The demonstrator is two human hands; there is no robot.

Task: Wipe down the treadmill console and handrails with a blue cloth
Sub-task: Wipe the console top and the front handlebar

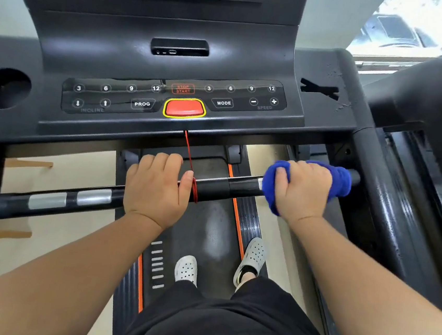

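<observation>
On the dark grey plastic treadmill console (pixel 55 128), glossy black keypad strip (pixel 117 107). Left half reads 3, 6, 9, 12; below them a down arrow, an up arrow, faint INCLINE, boxed PROG. Centre: red-outlined STOP START label (pixel 183 89), just beyond the red oval button with yellow rim (pixel 184 108). Right half: 3, 6, 9, 12; below, boxed MODE, minus and plus signs, faint SPEED.

Both bare forearms reach forward from the near edge, the left hand (pixel 157 188) curled over the handrail (pixel 213 187), the right hand (pixel 303 189) gripping the blue cloth (pixel 341 180) round it.
</observation>
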